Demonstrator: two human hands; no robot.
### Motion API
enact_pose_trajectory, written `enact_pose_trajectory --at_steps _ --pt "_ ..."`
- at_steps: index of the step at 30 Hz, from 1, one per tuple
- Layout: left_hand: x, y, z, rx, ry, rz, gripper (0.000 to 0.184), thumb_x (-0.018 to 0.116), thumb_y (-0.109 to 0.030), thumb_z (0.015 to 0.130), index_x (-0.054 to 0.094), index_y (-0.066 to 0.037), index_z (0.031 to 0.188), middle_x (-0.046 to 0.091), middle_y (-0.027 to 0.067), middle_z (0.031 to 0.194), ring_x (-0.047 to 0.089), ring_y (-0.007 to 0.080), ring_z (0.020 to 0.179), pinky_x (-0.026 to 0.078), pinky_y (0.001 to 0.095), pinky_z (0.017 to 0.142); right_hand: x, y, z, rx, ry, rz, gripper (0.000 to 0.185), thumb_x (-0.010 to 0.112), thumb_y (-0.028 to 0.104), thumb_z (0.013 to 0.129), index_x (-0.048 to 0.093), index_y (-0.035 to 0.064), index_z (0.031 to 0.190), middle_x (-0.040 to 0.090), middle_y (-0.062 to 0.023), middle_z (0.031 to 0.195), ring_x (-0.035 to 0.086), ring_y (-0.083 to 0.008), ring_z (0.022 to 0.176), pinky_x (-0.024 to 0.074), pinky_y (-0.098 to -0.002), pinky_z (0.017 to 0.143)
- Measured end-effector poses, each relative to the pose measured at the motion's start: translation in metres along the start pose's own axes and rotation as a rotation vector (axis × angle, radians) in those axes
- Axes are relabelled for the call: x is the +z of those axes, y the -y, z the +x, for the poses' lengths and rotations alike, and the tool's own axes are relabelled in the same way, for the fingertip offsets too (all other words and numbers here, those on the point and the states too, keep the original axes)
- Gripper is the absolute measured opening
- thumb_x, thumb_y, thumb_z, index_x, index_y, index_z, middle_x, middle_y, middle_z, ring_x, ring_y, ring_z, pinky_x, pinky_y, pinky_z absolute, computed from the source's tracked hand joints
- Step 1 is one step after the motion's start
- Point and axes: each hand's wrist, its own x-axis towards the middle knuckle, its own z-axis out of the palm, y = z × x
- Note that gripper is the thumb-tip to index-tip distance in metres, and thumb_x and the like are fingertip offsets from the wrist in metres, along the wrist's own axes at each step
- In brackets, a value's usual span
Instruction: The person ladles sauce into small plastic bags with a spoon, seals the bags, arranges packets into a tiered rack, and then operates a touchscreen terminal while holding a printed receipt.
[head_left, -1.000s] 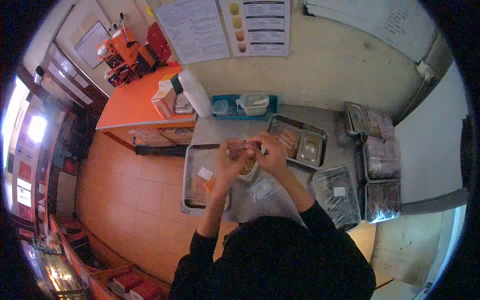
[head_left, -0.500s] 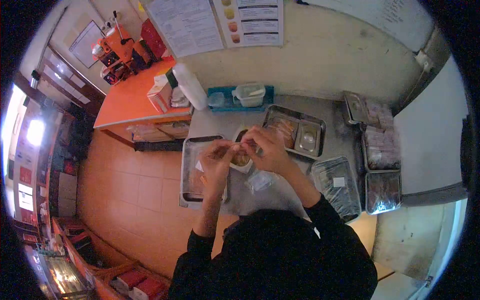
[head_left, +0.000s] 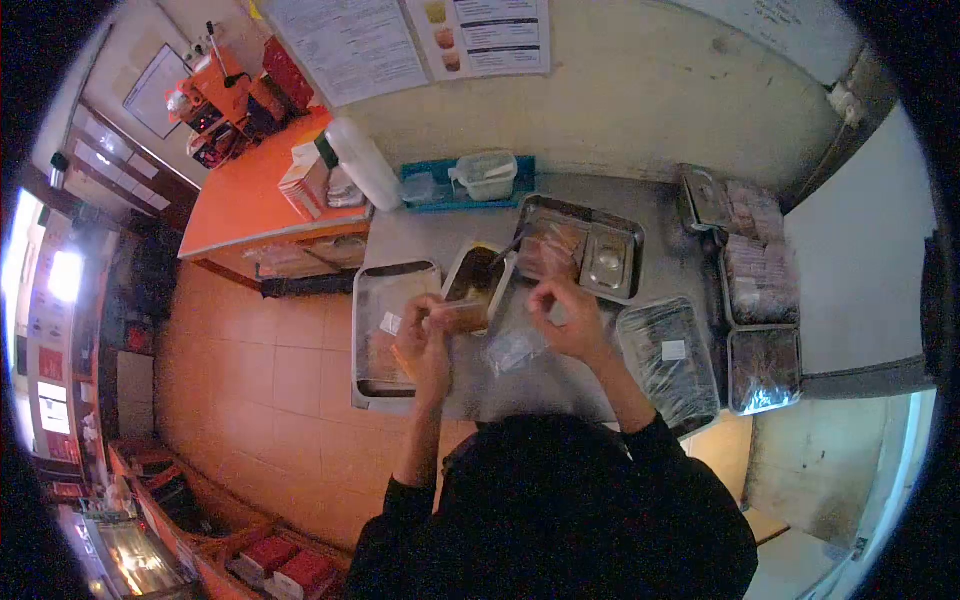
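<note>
My left hand (head_left: 425, 345) is closed at the right edge of a metal tray (head_left: 362, 375), its fingers round something small and pale that I cannot make out. Beside it stands a narrow container (head_left: 487, 275) with dark contents and a dark handle leaning in it. My right hand (head_left: 568, 318) is raised above the steel table, thumb and fingertips curled together; anything between them is too small to tell. Below and between the hands lies a clear plastic packet (head_left: 515, 350). Behind my right hand, a tray (head_left: 634, 240) holds wrapped pieces and a lidded metal tin (head_left: 608, 262).
A film-covered tray (head_left: 672, 375) is at the right, near stacked trays of packed food (head_left: 762, 290). At the back are a teal tray (head_left: 425, 203) with a white tub (head_left: 487, 177) and a white roll (head_left: 362, 165). An orange counter (head_left: 240, 200) stands left.
My hands were together over the narrow container and have moved apart, left hand leftward, right hand rightward. More of the container now shows. The whole view has shifted slightly.
</note>
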Motion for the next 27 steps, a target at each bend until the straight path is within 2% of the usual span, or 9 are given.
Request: enact_pose_trajectory --at_steps 2,4,6,12,15,18,22,24,27 --pt "-0.005 0.005 -0.004 -0.043 -0.018 -0.255 0.015 0.056 -0.014 0.091 0.056 -0.001 0.097 0.063 0.0087 0.097 0.057 0.0136 0.08 0.045 0.0276 0.073 -0.008 -0.022 -0.009 0.029 -0.056 -0.024 0.011 0.064 0.011 0.081 0.057 0.0031 0.084 0.057 -0.0074 0.077 0.058 -0.0171 0.069 0.0467 -0.028 0.066" --pt "-0.014 -0.003 -0.006 -0.024 0.11 0.073 0.017 0.048 -0.015 0.095 0.048 -0.002 0.105 0.059 0.0101 0.096 0.053 0.0138 0.077 0.043 0.0274 0.07 -0.015 -0.054 -0.013 0.051 -0.116 -0.047 0.011 0.064 0.012 0.082 0.058 0.003 0.084 0.058 -0.0074 0.076 0.058 -0.0165 0.068 0.0468 -0.0275 0.067" --pt "-0.016 0.031 -0.015 -0.126 0.082 0.04 0.016 0.046 -0.015 0.095 0.046 -0.003 0.105 0.055 0.0098 0.091 0.051 0.0138 0.076 0.042 0.0266 0.07 -0.02 -0.095 -0.008 0.226 -0.197 -0.204 0.016 0.065 0.018 0.082 0.06 0.0036 0.087 0.06 -0.0091 0.083 0.061 -0.0208 0.077 0.0484 -0.0317 0.07" --pt "-0.004 0.034 -0.012 -0.339 -0.068 -0.299 0.025 0.045 -0.023 0.096 0.047 -0.003 0.112 0.056 0.0109 0.099 0.054 0.017 0.087 0.045 0.0301 0.077 -0.004 -0.184 0.025 0.051 -0.349 -0.747 0.022 0.066 0.024 0.076 0.061 0.0114 0.092 0.062 -0.0112 0.08 0.057 -0.0346 0.089 0.0408 -0.0489 0.084" --pt "0.003 0.013 -0.005 -0.393 -0.073 -0.455 0.03 0.045 -0.026 0.096 0.047 -0.004 0.116 0.056 0.0115 0.103 0.055 0.0187 0.092 0.047 0.0318 0.081 -0.001 -0.207 0.03 0.079 -0.267 -0.767 0.015 0.066 0.017 0.08 0.062 0.0052 0.09 0.06 -0.0107 0.085 0.062 -0.0281 0.084 0.0497 -0.037 0.07" --pt "0.01 0.0 0.007 -0.455 -0.004 -0.599 0.035 0.044 -0.03 0.097 0.047 -0.004 0.12 0.057 0.012 0.107 0.057 0.0203 0.098 0.048 0.0335 0.084 -0.006 -0.217 0.036 0.329 -0.336 -0.358 0.015 0.062 0.021 0.084 0.062 0.0086 0.093 0.064 -0.0114 0.085 0.061 -0.0298 0.087 0.0479 -0.0363 0.075" --pt "0.02 -0.017 0.021 -0.366 0.153 -0.618 0.049 0.044 -0.037 0.097 0.044 -0.001 0.13 0.054 0.0173 0.124 0.057 0.023 0.109 0.049 0.0347 0.088 -0.019 -0.151 0.054 0.055 -0.46 -0.17 0.01 0.057 0.015 0.089 0.061 0.0067 0.093 0.063 -0.0101 0.083 0.061 -0.0232 0.078 0.0482 -0.0298 0.071" --pt "0.028 -0.018 0.026 -0.371 0.191 -0.671 0.054 0.044 -0.039 0.096 0.042 0.0 0.133 0.051 0.0187 0.13 0.056 0.0233 0.11 0.049 0.0339 0.088 -0.019 -0.103 0.058 0.099 -0.276 0.293 0.007 0.055 0.009 0.089 0.06 0.006 0.092 0.062 -0.0072 0.081 0.059 -0.0167 0.073 0.0475 -0.0287 0.07" --pt "0.039 -0.01 0.028 -0.362 0.266 -0.705 0.05 0.034 -0.039 0.099 0.041 -0.004 0.135 0.055 0.0154 0.124 0.057 0.0268 0.109 0.05 0.0395 0.088 0.0 -0.058 0.058 0.101 -0.114 0.269 0.009 0.053 0.005 0.089 0.061 0.0058 0.092 0.061 -0.0043 0.08 0.057 -0.0129 0.072 0.0471 -0.027 0.068"
